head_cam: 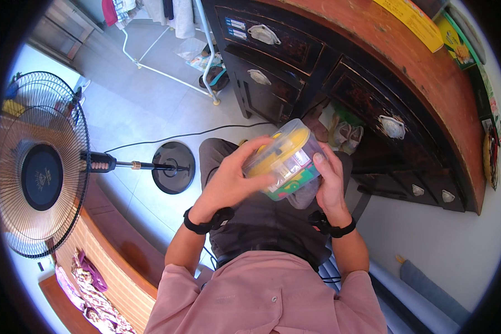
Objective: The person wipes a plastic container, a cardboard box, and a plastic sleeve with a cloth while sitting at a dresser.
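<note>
A clear plastic container point(284, 160) with a label bearing writing is held tilted above my lap between both hands. Yellow pieces show under its upper side, with green and some pink or red pieces lower down; what they are exactly I cannot tell. My left hand point(233, 173) grips the container's left end, its thumb lying across the side near the label. At the right end, my right hand point(330, 177) holds it with the thumb pressed on the rim and the other fingers behind, partly hidden. Each wrist wears a black strap.
A dark wooden cabinet point(275, 54) with metal pulls stands ahead and right, shoes point(347, 135) in its knee space. On the left is a standing fan point(41, 177), its cord point(183, 135) crossing the floor. A white metal rack point(171, 73) with clothes stands beyond; a wooden bed point(121, 267) is lower left.
</note>
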Tool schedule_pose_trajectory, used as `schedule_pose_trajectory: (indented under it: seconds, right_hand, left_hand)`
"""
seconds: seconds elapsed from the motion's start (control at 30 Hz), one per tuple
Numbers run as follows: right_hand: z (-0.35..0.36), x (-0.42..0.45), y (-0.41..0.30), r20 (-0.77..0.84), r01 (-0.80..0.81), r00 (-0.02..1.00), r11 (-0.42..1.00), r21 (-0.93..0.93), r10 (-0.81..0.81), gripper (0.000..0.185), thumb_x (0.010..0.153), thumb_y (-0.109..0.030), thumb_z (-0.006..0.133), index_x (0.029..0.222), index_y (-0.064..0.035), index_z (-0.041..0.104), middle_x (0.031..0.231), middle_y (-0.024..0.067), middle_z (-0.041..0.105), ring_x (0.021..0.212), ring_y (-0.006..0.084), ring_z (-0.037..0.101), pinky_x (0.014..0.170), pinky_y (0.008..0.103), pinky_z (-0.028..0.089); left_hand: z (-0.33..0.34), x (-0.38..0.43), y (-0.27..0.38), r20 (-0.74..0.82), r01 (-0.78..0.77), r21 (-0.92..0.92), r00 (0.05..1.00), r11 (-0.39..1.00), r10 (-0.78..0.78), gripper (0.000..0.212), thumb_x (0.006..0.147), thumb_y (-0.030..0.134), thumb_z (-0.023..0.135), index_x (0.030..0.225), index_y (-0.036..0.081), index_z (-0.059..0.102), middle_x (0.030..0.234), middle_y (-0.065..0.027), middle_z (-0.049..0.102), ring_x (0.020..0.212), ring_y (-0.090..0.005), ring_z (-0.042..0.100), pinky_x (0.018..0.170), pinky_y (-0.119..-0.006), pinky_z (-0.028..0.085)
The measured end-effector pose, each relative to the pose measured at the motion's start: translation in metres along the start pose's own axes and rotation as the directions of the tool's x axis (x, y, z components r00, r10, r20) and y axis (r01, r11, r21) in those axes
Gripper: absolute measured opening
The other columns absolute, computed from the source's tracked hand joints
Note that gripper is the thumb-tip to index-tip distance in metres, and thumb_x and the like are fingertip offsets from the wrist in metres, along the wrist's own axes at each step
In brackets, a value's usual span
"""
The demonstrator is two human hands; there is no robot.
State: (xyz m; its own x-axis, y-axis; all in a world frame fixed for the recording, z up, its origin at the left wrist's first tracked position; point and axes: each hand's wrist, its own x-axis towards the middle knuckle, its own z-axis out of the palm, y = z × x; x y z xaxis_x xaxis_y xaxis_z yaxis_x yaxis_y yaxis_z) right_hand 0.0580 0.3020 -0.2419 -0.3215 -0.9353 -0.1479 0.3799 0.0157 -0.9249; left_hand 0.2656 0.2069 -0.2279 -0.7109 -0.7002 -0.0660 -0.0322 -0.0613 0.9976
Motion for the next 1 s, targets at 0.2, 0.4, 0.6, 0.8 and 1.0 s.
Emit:
schedule_pose_trajectory:
  seconds: [0.2, 0.4, 0.6, 0.8, 1.0]
  right_hand:
    - [0.009, 0.000, 0.001, -0.081, 0.016, 0.997, 0.999, 0.041, -0.012, 0.046, 0.094, -0.027, 0.060, 0.126, 0.0054, 0.056, 0.114, 0.0091, 0.063, 0.105, 0.0139, 0.057, 0.095, 0.0271, 0.042]
    - [0.012, 0.003, 0.003, -0.097, 0.034, 0.995, 0.999, -0.028, -0.037, 0.043, 0.096, -0.026, 0.057, 0.125, 0.0050, 0.055, 0.114, 0.0096, 0.063, 0.105, 0.0143, 0.057, 0.095, 0.0277, 0.042]
    - [0.011, 0.004, 0.005, -0.102, 0.076, 0.991, 0.995, -0.065, -0.082, 0.042, 0.096, -0.025, 0.056, 0.125, 0.0052, 0.054, 0.114, 0.0103, 0.062, 0.106, 0.0149, 0.057, 0.096, 0.0286, 0.042]
    - [0.010, 0.000, 0.000, -0.096, 0.100, 0.990, 0.994, -0.050, -0.104, 0.043, 0.095, -0.025, 0.058, 0.126, 0.0047, 0.054, 0.116, 0.0107, 0.061, 0.107, 0.0156, 0.056, 0.098, 0.0298, 0.041]
    - [0.013, -0.003, -0.003, -0.076, 0.111, 0.990, 0.990, -0.088, -0.117, 0.042, 0.096, -0.024, 0.059, 0.126, 0.0047, 0.053, 0.116, 0.0106, 0.061, 0.107, 0.0157, 0.056, 0.098, 0.0297, 0.041]
  left_hand:
    - [0.016, -0.002, 0.008, -0.081, -0.176, 0.451, 0.968, 0.875, 0.236, 0.065, 0.085, 0.017, 0.076, 0.142, 0.004, 0.048, 0.143, -0.0188, 0.053, 0.130, -0.0319, 0.053, 0.108, -0.038, 0.041]
    - [0.012, 0.003, 0.008, -0.095, -0.227, 0.458, 0.949, 0.860, 0.301, 0.058, 0.087, 0.012, 0.072, 0.141, 0.005, 0.051, 0.139, -0.0168, 0.057, 0.124, -0.0313, 0.059, 0.102, -0.039, 0.046]
    - [0.012, 0.006, 0.012, -0.091, -0.256, 0.456, 0.939, 0.852, 0.331, 0.055, 0.087, 0.012, 0.072, 0.139, 0.005, 0.053, 0.139, -0.0177, 0.058, 0.123, -0.0314, 0.059, 0.103, -0.038, 0.046]
    - [0.006, 0.008, 0.016, -0.036, -0.257, 0.332, 0.958, 0.908, 0.285, 0.054, 0.087, 0.017, 0.074, 0.137, 0.005, 0.055, 0.141, -0.0159, 0.056, 0.128, -0.0281, 0.055, 0.107, -0.036, 0.042]
    - [0.011, 0.010, 0.016, -0.109, -0.126, 0.185, 0.983, 0.975, 0.147, 0.054, 0.087, 0.016, 0.074, 0.137, 0.005, 0.055, 0.142, -0.0146, 0.055, 0.128, -0.0245, 0.054, 0.108, -0.036, 0.040]
